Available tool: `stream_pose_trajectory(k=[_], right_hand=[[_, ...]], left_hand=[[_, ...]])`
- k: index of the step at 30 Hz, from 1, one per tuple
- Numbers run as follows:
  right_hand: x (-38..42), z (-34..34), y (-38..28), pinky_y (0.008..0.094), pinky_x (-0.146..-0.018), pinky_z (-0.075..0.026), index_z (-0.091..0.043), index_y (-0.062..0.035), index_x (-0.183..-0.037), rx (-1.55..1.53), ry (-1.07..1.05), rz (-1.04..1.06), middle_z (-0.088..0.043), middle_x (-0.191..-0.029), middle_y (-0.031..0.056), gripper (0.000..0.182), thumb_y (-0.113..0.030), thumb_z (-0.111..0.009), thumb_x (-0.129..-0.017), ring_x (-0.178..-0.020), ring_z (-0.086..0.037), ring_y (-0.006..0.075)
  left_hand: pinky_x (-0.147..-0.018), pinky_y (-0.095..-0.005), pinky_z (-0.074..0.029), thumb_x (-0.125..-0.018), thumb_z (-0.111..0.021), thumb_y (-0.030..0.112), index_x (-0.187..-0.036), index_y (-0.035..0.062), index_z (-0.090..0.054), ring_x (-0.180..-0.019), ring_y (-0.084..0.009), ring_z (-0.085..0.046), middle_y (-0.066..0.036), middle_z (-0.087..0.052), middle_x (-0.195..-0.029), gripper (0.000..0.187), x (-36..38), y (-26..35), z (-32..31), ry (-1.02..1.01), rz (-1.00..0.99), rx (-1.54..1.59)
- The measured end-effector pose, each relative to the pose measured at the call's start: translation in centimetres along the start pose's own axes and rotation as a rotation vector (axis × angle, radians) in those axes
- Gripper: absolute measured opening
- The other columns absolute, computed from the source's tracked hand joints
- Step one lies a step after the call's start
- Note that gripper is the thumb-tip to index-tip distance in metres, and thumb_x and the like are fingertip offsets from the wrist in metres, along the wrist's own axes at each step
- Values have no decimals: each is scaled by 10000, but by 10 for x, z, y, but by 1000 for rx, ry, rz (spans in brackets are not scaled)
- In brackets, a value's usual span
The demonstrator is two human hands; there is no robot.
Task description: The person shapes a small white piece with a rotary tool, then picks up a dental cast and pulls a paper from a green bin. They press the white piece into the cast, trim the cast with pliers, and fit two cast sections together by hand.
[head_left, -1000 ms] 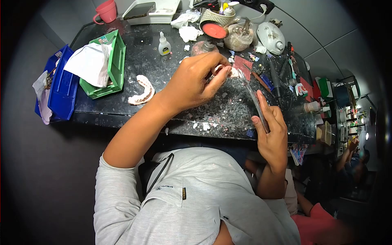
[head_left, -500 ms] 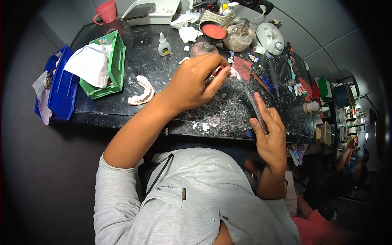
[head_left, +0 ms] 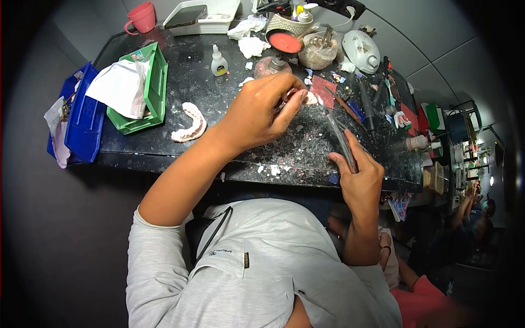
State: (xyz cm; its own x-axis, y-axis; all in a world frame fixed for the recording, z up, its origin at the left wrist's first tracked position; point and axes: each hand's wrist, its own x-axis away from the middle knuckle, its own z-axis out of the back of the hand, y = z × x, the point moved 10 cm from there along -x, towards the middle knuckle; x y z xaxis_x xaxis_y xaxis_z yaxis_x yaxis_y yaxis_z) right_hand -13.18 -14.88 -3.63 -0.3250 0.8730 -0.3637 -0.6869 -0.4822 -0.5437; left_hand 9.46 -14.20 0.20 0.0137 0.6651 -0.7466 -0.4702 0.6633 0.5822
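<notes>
My left hand is raised over the workbench, fingers closed around a small whitish dental piece that is mostly hidden by them. In my right hand is a long, slim, dark-grey metal hand tool, gripped near its lower end between thumb and fingers. Its far tip reaches up to the exposed edge of the dental piece. On the bench to the left of my left hand lies a white, horseshoe-shaped dental cast. Behind the dental piece is a pink wax sheet.
A glue bottle, a green bin with papers and a blue bin stand left. Knives and a dark handpiece lie right. White and pink scraps litter the bench. People sit at lower right.
The tool and my right hand have shifted slightly, with the thumb a little farther left. My left hand has stayed nearly in place, still holding the dental piece.
</notes>
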Motion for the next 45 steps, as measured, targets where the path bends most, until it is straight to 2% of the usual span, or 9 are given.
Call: stream_pose_trajectory(k=[5, 7, 17, 26, 32, 35, 37, 41, 45], right_hand=[[-5, 5, -7, 384, -739, -536, -609, -164, -1466, 133, -66, -19, -631, -853, 134, 535, -234, -746, -953, -729, -620, 261], [-4, 2, -13, 388, -756, -512, -582, -190, -1497, 69, -76, 13, -590, -849, 118, 522, -255, -695, -991, -738, -571, 251], [-1, 1, -16, 385, -765, -494, -559, -222, -1518, 81, -165, -23, -544, -827, 93, 559, -236, -706, -978, -760, -541, 239], [-3, -4, -6, 378, -684, -516, -629, -140, -1437, -52, -86, 35, -654, -866, 153, 486, -258, -719, -974, -695, -627, 246], [-8, -3, 11, 398, -705, -540, -648, -114, -1406, 156, -109, -124, -668, -878, 139, 546, -344, -771, -926, -735, -663, 264], [-7, -7, 25, 429, -773, -539, -653, -103, -1399, 313, -162, -191, -653, -924, 128, 592, -381, -795, -896, -821, -668, 281], [-5, -12, 36, 443, -868, -518, -647, -85, -1403, 375, -185, -238, -632, -997, 140, 600, -377, -790, -898, -950, -652, 304], [-5, -12, 39, 436, -929, -495, -644, -50, -1393, 367, -169, -209, -626, -1063, 165, 580, -353, -775, -916, -1030, -628, 328], [-9, -5, 22, 440, -952, -488, -652, 2, -1354, 425, -108, -11, -629, -1102, 183, 543, -318, -763, -929, -1059, -620, 350]], left_hand=[[-590, -275, -492, -952, -693, 5, -964, -29, -693, -647, -124, -618, -84, -671, -762, 36, -1, 0, 2, 9, 9, -2], [-592, -272, -493, -953, -692, 5, -964, -31, -693, -650, -121, -620, -84, -675, -765, 38, -1, -1, 3, 18, 2, 8], [-624, -270, -512, -943, -680, -25, -989, -36, -698, -681, -139, -653, -98, -704, -812, 50, 0, 3, 2, -12, -20, -3], [-644, -260, -521, -952, -666, -28, -1001, -46, -697, -717, -112, -666, -108, -742, -847, 61, 2, 0, -4, -29, 18, 46], [-650, -246, -531, -965, -661, 5, -1001, -47, -688, -737, -104, -689, -104, -741, -834, 69, -1, -10, 4, -28, 113, 19], [-672, -238, -543, -983, -668, 40, -1016, -45, -684, -764, -98, -704, -86, -740, -844, 92, -3, -22, 7, 12, 154, 20], [-558, -260, -492, -952, -730, 115, -937, -9, -690, -629, -95, -650, -96, -689, -728, 131, -1, -29, 21, 209, 168, 83], [-606, -265, -526, -966, -730, 136, -987, -21, -716, -700, -89, -681, -85, -740, -788, 159, 6, -61, 28, 270, 340, 208], [-718, -264, -558, -976, -714, 116, -1061, -25, -727, -787, -103, -704, -100, -762, -870, 165, 4, -63, 15, 143, 412, 343]])
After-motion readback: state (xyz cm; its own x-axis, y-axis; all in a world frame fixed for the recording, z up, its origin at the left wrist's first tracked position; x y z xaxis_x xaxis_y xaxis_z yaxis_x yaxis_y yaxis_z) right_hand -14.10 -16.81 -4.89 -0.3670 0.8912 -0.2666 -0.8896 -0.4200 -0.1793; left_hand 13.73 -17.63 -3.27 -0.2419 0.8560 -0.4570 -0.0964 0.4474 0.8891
